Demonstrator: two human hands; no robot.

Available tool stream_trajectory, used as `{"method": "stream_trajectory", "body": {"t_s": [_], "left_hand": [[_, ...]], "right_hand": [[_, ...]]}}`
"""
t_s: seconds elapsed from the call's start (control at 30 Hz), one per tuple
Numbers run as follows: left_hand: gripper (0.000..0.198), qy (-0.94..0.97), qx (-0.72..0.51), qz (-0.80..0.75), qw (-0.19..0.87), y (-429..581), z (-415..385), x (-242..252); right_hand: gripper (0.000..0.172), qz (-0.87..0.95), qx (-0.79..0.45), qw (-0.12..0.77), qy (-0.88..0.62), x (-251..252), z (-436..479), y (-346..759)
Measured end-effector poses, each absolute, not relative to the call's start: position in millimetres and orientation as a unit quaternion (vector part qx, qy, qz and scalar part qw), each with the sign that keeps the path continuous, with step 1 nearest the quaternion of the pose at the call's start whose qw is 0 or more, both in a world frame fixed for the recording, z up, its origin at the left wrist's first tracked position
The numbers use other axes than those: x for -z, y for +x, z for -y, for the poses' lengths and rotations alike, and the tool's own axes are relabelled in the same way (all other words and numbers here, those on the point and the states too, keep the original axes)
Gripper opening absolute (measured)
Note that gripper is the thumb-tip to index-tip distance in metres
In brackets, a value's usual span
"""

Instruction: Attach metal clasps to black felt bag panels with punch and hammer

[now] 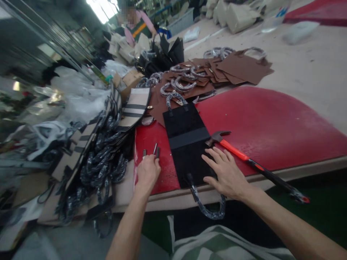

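Observation:
A black handbag panel piece [187,144] lies flat on the red mat, with a plastic-wrapped handle [210,213] hanging over the near edge and another at its far end. My right hand [226,173] rests with fingers spread at the panel's right side. Left of the panel, my left hand [148,169] is closed around short metal rod tools [155,148], whose ends stick out past the fingers; their exact kind is unclear. A claw hammer [234,150] with a red and black handle lies beyond my right hand, its head touching the panel's right edge.
Striped panels with wrapped handles [100,155] are heaped on the left. Brown bag panels [241,66] lie behind the red mat [271,122]. Black bags [165,54] stand farther back. A person in pink [143,21] is at the far side.

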State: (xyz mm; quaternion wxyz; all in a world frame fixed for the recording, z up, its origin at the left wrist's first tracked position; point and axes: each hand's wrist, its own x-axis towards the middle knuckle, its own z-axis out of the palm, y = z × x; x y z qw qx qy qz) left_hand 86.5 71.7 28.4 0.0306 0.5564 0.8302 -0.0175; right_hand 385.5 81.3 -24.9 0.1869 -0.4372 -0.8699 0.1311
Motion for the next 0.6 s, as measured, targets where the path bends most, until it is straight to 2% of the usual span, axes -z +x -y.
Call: {"method": "stream_trajectory", "body": {"t_s": [0.2, 0.43, 0.6], "left_hand": [[0.031, 0.518, 0.019, -0.854, 0.052, 67, -111, -41], [0.01, 0.525, 0.079, -0.834, 0.151, 53, -157, -33], [0.007, 0.547, 0.078, -0.821, 0.145, 52, -159, -33]], "right_hand": [[0.065, 0.875, -0.104, 0.198, -0.43, 33, -85, 386], [0.066, 0.874, -0.11, 0.179, -0.439, 27, -84, 383], [0.069, 0.868, -0.134, 0.157, -0.451, 20, -80, 382]]}}
